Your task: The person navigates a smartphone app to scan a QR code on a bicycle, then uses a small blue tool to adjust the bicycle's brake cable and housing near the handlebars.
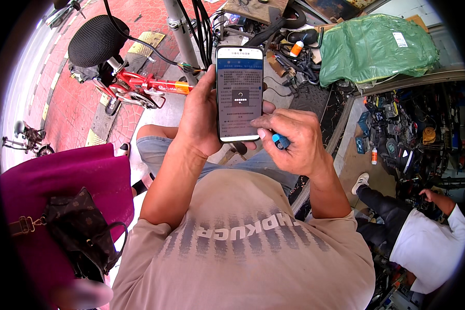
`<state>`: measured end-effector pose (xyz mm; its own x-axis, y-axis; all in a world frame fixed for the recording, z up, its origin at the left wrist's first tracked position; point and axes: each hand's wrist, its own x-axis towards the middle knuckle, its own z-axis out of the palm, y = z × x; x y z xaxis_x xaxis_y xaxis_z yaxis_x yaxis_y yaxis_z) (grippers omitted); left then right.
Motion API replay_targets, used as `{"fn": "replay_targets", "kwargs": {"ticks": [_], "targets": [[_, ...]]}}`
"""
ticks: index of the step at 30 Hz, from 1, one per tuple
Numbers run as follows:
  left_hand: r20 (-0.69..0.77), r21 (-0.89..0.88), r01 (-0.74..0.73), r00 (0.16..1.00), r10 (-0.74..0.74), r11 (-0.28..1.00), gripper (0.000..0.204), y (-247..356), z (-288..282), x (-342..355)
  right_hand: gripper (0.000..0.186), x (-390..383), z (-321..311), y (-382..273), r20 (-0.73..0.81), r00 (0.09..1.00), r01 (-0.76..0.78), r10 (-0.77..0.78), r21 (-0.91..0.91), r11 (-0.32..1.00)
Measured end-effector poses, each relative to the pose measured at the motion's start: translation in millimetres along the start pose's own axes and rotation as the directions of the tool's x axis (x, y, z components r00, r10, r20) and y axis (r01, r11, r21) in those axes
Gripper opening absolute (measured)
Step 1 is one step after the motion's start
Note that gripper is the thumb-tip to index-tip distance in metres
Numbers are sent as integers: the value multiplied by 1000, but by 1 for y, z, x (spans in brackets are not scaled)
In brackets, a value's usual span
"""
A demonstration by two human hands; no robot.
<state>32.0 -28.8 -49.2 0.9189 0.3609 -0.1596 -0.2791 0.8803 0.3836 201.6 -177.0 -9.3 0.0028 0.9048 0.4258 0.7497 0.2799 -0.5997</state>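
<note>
My left hand [199, 116] is wrapped round a smartphone [239, 111], held upright in front of my chest. Its lit screen shows a page of text with a small dark loading box in the middle. My right hand [297, 139] is closed round a short blue cylindrical thing [280, 141]; only its end sticks out, and its kind I cannot make out. The right index fingertip is at the lower right part of the screen; whether it touches the glass I cannot tell.
A red bicycle [155, 83] with a black saddle [98, 41] stands ahead left. Ahead right are scattered parts and a green wrapped package [377, 49]. A person in purple [77, 175] with a dark handbag [82, 232] is close left; one in a white shirt [429, 248] is at right.
</note>
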Motion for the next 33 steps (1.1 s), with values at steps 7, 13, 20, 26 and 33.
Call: {"fn": "replay_targets", "kwargs": {"ticks": [7, 13, 20, 26, 33], "targets": [[-3, 10, 4, 1000, -4, 1000, 80, 0, -1, 1, 11, 0, 1, 1, -12, 1000, 0, 0, 27, 1000], [9, 11, 2, 1000, -2, 1000, 79, 1, -2, 0, 11, 0, 1, 1, -7, 1000, 0, 0, 24, 1000], [-26, 22, -11, 1000, 12, 1000, 79, 1, 1, 0, 12, 1, 1, 2, -8, 1000, 19, -19, 11, 1000], [32, -11, 7, 999, -7, 1000, 78, 0, -2, 2, 14, 0, 2, 2, -15, 1000, 19, -18, 31, 999], [50, -41, 1, 999, 1, 999, 76, 0, -4, 2, 16, 1, 2, 1, -12, 1000, 19, -19, 33, 999]]}}
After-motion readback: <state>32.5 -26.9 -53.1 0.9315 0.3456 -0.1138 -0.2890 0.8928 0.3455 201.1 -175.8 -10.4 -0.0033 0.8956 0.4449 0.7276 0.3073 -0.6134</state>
